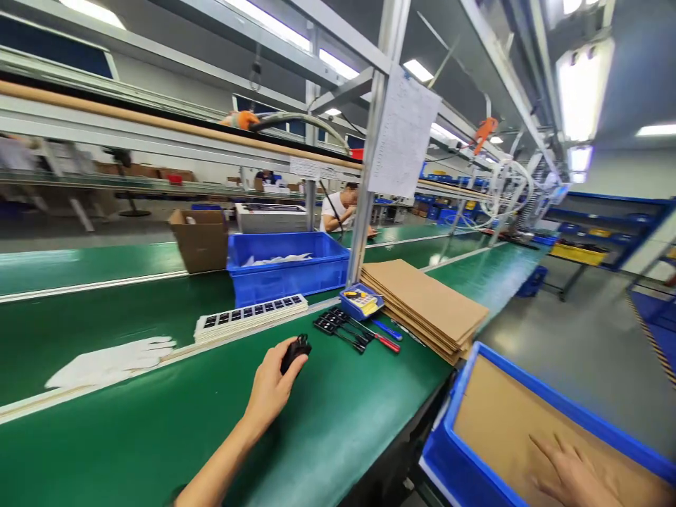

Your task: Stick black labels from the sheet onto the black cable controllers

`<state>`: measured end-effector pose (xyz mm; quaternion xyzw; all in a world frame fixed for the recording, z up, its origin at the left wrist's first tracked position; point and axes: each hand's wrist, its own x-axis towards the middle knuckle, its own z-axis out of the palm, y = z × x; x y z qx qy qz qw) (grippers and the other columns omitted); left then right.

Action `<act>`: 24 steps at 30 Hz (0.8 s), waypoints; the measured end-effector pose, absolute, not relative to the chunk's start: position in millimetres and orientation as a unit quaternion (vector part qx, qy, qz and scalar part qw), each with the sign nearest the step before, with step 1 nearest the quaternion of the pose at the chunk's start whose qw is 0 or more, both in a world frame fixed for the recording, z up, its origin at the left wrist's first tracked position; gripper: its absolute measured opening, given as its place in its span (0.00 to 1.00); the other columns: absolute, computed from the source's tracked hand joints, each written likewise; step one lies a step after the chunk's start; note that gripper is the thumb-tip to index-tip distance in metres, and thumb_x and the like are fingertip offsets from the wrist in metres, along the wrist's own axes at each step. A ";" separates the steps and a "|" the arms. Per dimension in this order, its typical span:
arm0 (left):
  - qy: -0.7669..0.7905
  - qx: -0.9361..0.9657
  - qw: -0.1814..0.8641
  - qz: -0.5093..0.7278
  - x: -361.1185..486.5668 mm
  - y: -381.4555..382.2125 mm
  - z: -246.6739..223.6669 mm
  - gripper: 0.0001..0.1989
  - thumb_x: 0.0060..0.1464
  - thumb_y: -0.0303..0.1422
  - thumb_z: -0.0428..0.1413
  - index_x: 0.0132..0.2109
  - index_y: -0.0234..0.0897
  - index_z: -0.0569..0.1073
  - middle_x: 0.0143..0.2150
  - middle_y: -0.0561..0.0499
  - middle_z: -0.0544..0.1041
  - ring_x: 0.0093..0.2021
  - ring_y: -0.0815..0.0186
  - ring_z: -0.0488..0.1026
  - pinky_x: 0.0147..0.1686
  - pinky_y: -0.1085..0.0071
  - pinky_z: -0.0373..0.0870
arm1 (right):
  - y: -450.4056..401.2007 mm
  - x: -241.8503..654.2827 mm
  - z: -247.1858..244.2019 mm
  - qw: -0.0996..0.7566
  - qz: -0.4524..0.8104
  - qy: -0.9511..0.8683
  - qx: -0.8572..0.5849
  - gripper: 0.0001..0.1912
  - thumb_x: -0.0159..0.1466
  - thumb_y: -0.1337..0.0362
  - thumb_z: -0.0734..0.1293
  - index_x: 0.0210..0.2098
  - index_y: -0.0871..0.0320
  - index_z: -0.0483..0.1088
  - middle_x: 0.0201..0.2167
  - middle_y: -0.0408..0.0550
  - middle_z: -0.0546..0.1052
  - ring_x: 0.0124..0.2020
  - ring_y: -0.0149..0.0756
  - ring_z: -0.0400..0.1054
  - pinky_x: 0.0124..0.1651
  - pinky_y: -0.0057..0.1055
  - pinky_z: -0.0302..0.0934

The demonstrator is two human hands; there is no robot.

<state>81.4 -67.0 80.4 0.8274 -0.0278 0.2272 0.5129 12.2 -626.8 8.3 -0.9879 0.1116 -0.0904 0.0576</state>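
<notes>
My left hand (278, 374) is closed round a small black object (296, 353) above the green table (211, 415). At the lower right, my right hand (573, 468) is spread with its fingers apart, over the brown cardboard (507, 415) inside a blue bin (570, 405). It looks slightly blurred, and nothing shows in it. Beyond my left hand lie several black parts (343, 327), a screwdriver with a red handle (388, 343) and a blue tool (387, 329).
A stack of cardboard sheets (427, 299) lies by the metal post. Along the table's middle are a white glove (113, 362), a strip of labels (251, 317), a small blue tray (362, 301), a large blue bin (288, 278) and a cardboard box (199, 243). A person (338, 208) sits beyond.
</notes>
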 end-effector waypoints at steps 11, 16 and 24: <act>0.044 0.660 0.748 0.053 20.7 -19.8 42.4 0.24 0.42 0.45 0.64 0.44 0.39 0.67 0.36 0.53 0.72 0.37 0.66 0.69 0.39 0.71 0.65 | -278.2 201.3 46.9 0.196 -0.062 -0.324 -0.923 0.22 0.66 0.61 0.54 0.56 0.60 0.65 0.57 0.57 0.66 0.59 0.45 0.59 0.61 0.42 0.54; 0.025 0.815 0.576 0.061 9.4 4.5 32.9 0.23 0.47 0.44 0.60 0.48 0.39 0.68 0.33 0.55 0.70 0.34 0.67 0.65 0.35 0.73 0.60 | -219.3 243.4 11.6 0.157 -0.041 -0.290 -0.943 0.29 0.65 0.60 0.56 0.64 0.63 0.54 0.66 0.64 0.50 0.66 0.61 0.37 0.60 0.63 0.39; 0.022 0.830 0.557 0.033 10.6 16.1 37.1 0.20 0.40 0.42 0.65 0.39 0.36 0.71 0.31 0.56 0.69 0.29 0.71 0.62 0.28 0.76 0.55 | -186.2 155.8 3.6 0.160 0.035 -0.422 -0.891 0.28 0.68 0.59 0.53 0.67 0.52 0.46 0.69 0.49 0.39 0.68 0.49 0.27 0.65 0.50 0.38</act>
